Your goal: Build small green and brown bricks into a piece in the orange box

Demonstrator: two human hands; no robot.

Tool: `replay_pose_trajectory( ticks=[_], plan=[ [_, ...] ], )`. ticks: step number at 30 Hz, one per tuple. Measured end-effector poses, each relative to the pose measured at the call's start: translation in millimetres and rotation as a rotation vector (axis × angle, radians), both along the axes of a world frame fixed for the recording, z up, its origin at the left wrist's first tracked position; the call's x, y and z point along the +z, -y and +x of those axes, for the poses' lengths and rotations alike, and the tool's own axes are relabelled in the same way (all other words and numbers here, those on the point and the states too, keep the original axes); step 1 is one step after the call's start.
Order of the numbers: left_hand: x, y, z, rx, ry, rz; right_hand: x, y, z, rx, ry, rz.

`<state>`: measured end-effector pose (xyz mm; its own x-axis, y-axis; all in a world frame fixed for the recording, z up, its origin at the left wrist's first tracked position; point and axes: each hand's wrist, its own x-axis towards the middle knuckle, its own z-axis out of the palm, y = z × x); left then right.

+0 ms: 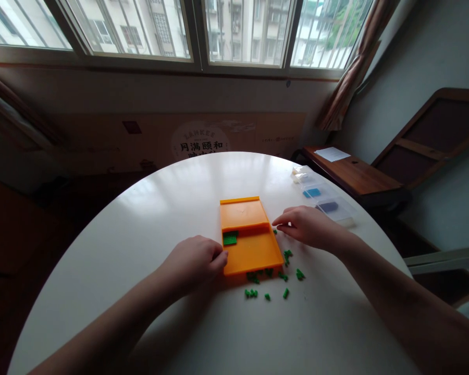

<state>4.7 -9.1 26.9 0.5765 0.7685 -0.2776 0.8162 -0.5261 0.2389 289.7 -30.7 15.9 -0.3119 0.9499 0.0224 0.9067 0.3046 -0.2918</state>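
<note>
A shallow orange plastic tray [254, 258] with a raised far section lies on the white round table. In its near compartment, at the left corner, sits a block of small green pieces [230, 238] packed together. My left hand [199, 260] is closed at the tray's left side, with thumb and fingers at the rim. Just past the tray's right edge is my right hand [303, 225], its fingers slightly apart and pointing at a small green piece [274, 232] on the table. I cannot see contact with that piece. Several loose green pieces [300, 274] are scattered along the tray's near and right sides.
Behind my right hand stands a clear compartment box [342, 211] holding blue and dark contents. A wooden desk [359, 174] with a paper sheet [332, 153] is beyond the white table [113, 260] at right. Windows line the far wall.
</note>
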Motion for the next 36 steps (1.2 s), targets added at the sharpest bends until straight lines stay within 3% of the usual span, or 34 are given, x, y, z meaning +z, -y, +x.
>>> replay_pose_trajectory(
  ticks=[12,19,27,36],
  plan=[
    [-3.8,-3,-1,0.008,0.002,-0.008,0.9,-2,6,0.063,-0.021,-0.074],
    [-5.2,-3,0,0.001,0.007,-0.021,10.0,5,4,0.123,-0.073,0.048],
    [-3.7,-4,0,0.002,0.007,-0.031,19.5,11,0,0.246,-0.092,-0.053],
    [-2.0,-4,1,-0.007,-0.026,-0.035,18.0,9,5,0.2,-0.026,-0.1]
  ],
)
